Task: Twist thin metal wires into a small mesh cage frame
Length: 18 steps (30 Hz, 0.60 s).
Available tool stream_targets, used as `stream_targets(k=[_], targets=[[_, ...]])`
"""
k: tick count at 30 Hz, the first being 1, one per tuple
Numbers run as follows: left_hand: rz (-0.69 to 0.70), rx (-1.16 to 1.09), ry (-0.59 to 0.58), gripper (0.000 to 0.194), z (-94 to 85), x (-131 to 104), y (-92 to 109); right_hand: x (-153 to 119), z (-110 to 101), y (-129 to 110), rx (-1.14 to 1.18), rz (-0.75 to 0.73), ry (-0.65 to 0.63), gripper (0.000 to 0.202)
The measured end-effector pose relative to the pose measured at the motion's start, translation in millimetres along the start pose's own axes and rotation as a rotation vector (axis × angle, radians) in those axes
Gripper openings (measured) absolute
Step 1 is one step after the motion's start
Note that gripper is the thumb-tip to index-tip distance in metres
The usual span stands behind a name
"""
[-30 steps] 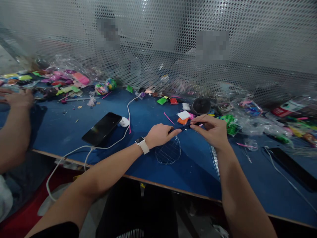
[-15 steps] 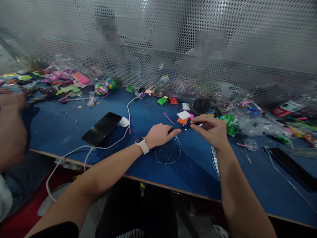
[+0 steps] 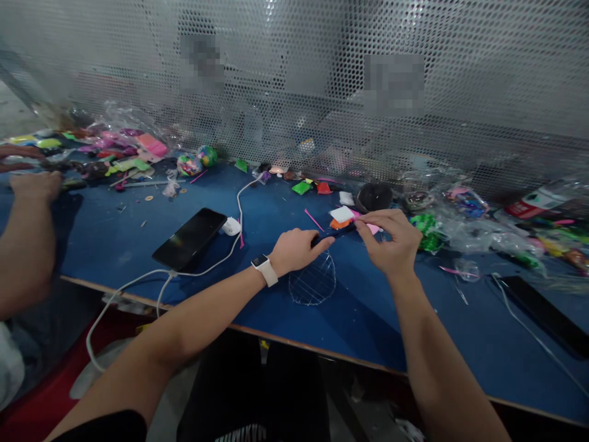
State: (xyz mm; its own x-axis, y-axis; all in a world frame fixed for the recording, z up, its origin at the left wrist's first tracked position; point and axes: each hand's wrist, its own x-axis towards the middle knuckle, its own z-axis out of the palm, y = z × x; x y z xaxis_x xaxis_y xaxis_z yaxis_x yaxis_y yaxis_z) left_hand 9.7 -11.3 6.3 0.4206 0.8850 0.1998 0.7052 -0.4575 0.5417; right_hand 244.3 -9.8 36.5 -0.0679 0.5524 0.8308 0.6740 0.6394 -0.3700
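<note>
Along the whole far side, a wall point(image 3: 299, 43) of grey perforated metal, full of small round holes, with a horizontal crease partway up. Dim, blurred shapes across the metal; impossible to tell whether reflected or beyond. Right up near the wall's foot, a long blue table point(image 3: 271, 209), lightly scuffed and speckled, running from left to right, with a thin brown edge point(image 3: 322, 352) on the near side. Near left, below the table, part of a red chair point(image 3: 43, 410). Lower down, patches of grey floor point(image 3: 177, 396), mostly in shade. Cool, dull light overall, with bright glints high on the metal and soft shadows on the tabletop.
</note>
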Motion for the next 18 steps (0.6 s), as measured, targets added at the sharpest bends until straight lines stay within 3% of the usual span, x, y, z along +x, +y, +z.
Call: stream_targets(k=[10, 18], targets=[[-0.032, -0.037, 0.040, 0.065, -3.2, -1, 0, -3, 6, -3, 0.024, 0.059, 0.154, 0.016], [-0.027, 0.009, 0.048, 0.061, -6.0, 0, -1, -6, 14, 2, 0.219, 0.263, 0.247, 0.022]])
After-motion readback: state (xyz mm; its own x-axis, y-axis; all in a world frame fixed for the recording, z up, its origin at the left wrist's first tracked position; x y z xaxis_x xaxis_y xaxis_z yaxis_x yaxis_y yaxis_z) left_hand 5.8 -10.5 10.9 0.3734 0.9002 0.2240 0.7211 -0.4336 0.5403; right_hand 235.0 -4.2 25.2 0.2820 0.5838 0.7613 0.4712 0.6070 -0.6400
